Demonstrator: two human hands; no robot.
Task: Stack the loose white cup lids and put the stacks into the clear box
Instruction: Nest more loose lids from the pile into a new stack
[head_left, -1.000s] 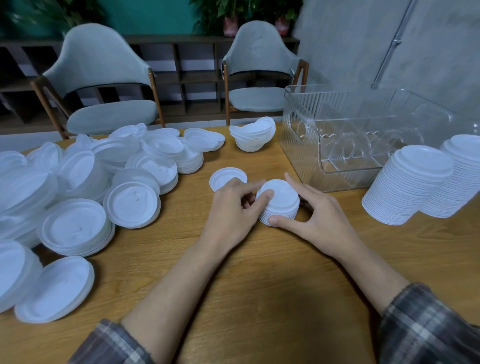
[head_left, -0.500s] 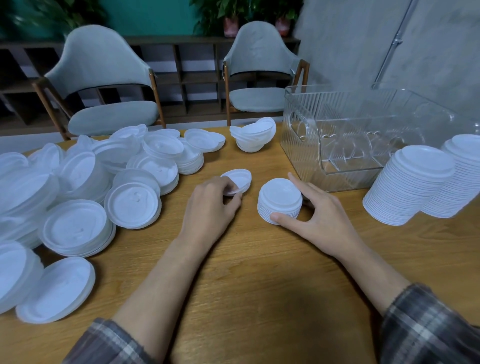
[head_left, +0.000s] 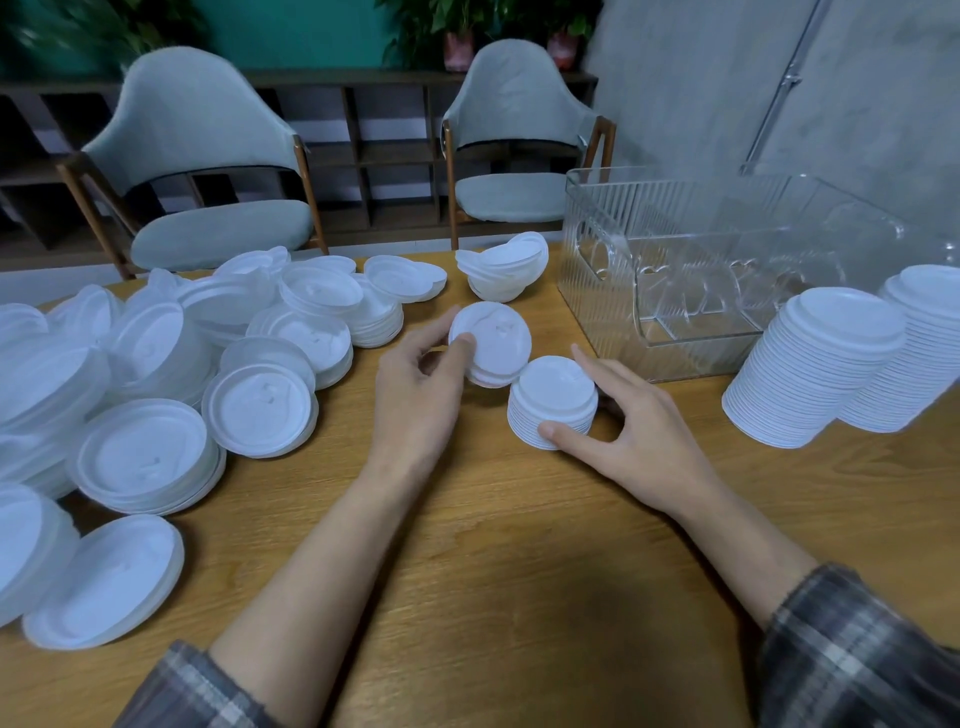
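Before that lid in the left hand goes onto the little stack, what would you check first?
1. Grip: the left hand pinches the lid between thumb and fingers: ok.
2. Support: the right hand holds the small stack, thumb in front, fingers behind: ok.
3. Landing spot: top of the small stack is uncovered: ok.
4. Facing: lid turned the same way as the stack: cannot tell, it is tilted.
5. Room in the clear box: ok, no lids visible inside.
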